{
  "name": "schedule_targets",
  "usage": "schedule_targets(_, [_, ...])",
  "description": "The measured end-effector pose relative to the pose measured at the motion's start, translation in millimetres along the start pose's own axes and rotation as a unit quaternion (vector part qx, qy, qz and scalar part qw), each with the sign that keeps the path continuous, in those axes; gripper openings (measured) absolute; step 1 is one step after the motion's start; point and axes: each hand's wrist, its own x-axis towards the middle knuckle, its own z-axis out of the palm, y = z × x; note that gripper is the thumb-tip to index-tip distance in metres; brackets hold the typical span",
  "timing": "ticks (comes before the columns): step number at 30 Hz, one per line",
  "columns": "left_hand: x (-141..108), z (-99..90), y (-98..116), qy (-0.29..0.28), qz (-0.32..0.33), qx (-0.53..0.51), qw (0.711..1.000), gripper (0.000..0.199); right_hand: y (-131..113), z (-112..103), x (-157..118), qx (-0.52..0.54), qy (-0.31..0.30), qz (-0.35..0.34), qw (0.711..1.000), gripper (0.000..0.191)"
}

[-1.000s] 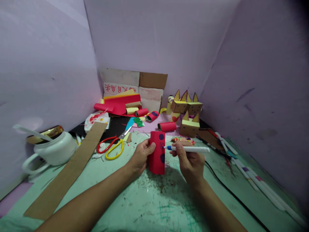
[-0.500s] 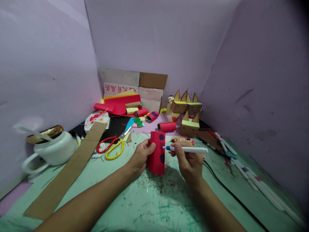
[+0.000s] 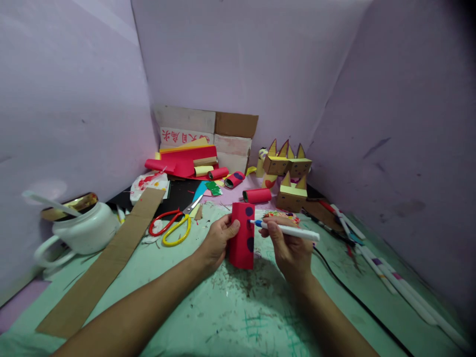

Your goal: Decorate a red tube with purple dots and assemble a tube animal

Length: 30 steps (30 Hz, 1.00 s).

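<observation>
My left hand [image 3: 219,240] grips the left edge of a red paper piece [image 3: 241,254], thumb on its front. Dark purple-blue spots run down the right side of the paper. My right hand [image 3: 292,250] is closed around a white marker [image 3: 299,232] with a blue end. The marker's tip meets the paper between the upper and lower spots, where a smaller dark mark shows. Behind the paper lies a red roll [image 3: 257,195], with a spotted red roll [image 3: 234,179] farther back.
Scissors [image 3: 176,233] and a long cardboard strip [image 3: 107,263] lie on the left, beside a white pot [image 3: 87,230]. Cardboard boxes with pointed ears [image 3: 292,198] stand at the back right. Several markers [image 3: 399,282] and a black cable [image 3: 357,297] lie on the right.
The marker has tilted, its tip slightly higher on the paper and its rear end lower. My left hand and the red paper have hardly moved.
</observation>
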Motion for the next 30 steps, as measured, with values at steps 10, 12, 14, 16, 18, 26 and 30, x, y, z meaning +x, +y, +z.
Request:
schedule_targets(10, [-0.7,1.2,0.2,0.005,-0.004,-0.004,1.000,0.053,3.6,-1.4,-4.8,0.010,-0.012,0.030,0.999,0.017])
schedule_targets(12, [-1.0,1.5,0.7,0.004,-0.004,-0.004,1.000,0.052,3.6,-1.5,-5.3,0.015,-0.010,0.029,0.999,0.017])
schedule_targets(14, [-1.5,1.7,1.1,0.002,-0.002,-0.004,1.000,0.052,2.5,-1.5,-4.2,0.013,-0.012,0.023,1.000,0.016])
schedule_targets(16, [-1.7,1.6,1.2,-0.001,-0.001,0.000,1.000,0.052,0.9,-1.2,-2.3,0.005,-0.014,0.012,1.000,0.016])
schedule_targets(18, [-1.6,1.1,0.7,-0.003,0.000,0.004,1.000,0.052,-0.3,-0.9,-0.5,-0.006,-0.013,0.001,1.000,0.015])
schedule_targets(26, [-0.9,-0.8,-1.1,-0.005,0.001,0.009,1.000,0.050,-2.0,-0.9,0.5,-0.020,-0.001,-0.010,1.000,0.014])
schedule_targets(30, [-2.1,-0.1,0.0,-0.001,-0.004,0.009,1.000,0.050,-1.9,-1.4,1.2,-0.029,0.009,-0.004,1.000,0.017])
